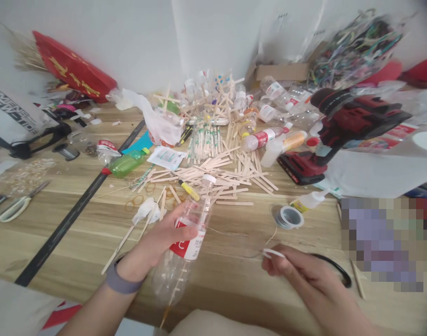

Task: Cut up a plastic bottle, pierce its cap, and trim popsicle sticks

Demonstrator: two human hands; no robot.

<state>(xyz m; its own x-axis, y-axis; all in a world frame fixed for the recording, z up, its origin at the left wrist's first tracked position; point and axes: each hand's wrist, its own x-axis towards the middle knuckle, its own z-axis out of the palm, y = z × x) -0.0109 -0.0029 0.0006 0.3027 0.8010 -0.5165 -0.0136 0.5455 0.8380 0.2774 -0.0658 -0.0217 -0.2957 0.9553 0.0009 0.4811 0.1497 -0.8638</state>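
Note:
In the head view my left hand [171,235] is wrapped round the middle of a clear plastic bottle [171,275]. The bottle tilts, its white cap pointing away from me, and a red and white label runs round it. To the right, my right hand [304,275] is closed with fingertips pinching a small white curved piece [273,252]. A thin string [227,232] runs between the bottle and the right hand, faint in places. Behind the right hand lies a black curved thing [334,268], partly hidden by it.
Wooden craft sticks [227,170] lie heaped beyond the bottle. A red and black cordless drill [339,135] stands at right, near a wire spool [289,218] and a small glue bottle [308,201]. Scissors [20,203] and a green bottle [125,163] lie left.

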